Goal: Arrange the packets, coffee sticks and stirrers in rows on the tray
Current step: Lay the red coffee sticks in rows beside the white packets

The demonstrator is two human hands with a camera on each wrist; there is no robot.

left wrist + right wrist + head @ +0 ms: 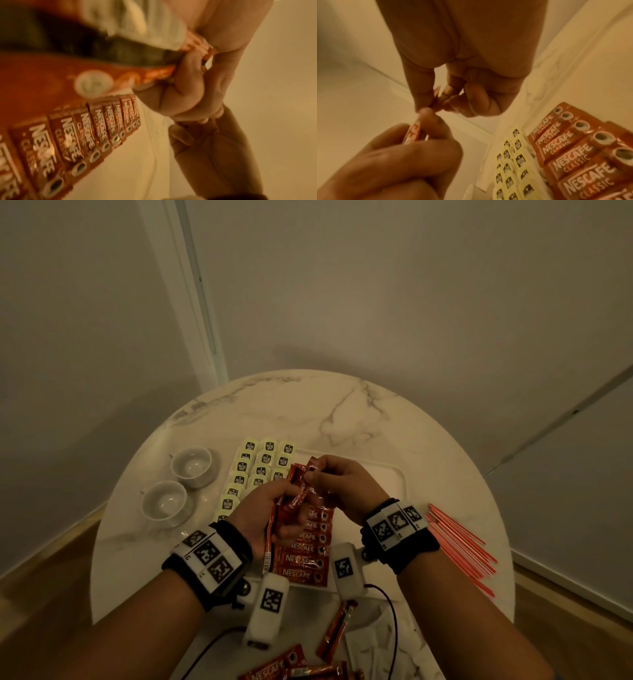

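Above the white tray (pixel 394 474), both hands raised and working on a small bunch of coffee sticks (pixel 291 501). Left hand (pixel 263 508) wrapped around the bunch, fingers (pixel 187 83) curled tight against the red wrappers, lower ends hanging down past the wrist. Right hand (pixel 342 484) at the top of the bunch, thumb and fingertips (pixel 450 104) pinching the upper end of one stick, remaining fingers folded into the palm.

On the tray beneath the hands, a row of coffee sticks (pixel 308 546) lying side by side, overlapping slightly, labels up. To their left, pale square packets (pixel 255 470) in three columns running up to the tray's far left corner. Whether the nearest packets lie fully inside the rim cannot be told.

On the round marble surface (pixel 308 412): two white cups (pixel 178 484) left of the tray, one behind the other; a fan of thin red stirrers (pixel 459 539) well to the right of the tray, off it; more loose coffee sticks (pixel 329 642) near the front edge, beside a crumpled clear wrapper (pixel 373 642). Marked bands and small camera blocks on both wrists, thin dark cable trailing from the right one.
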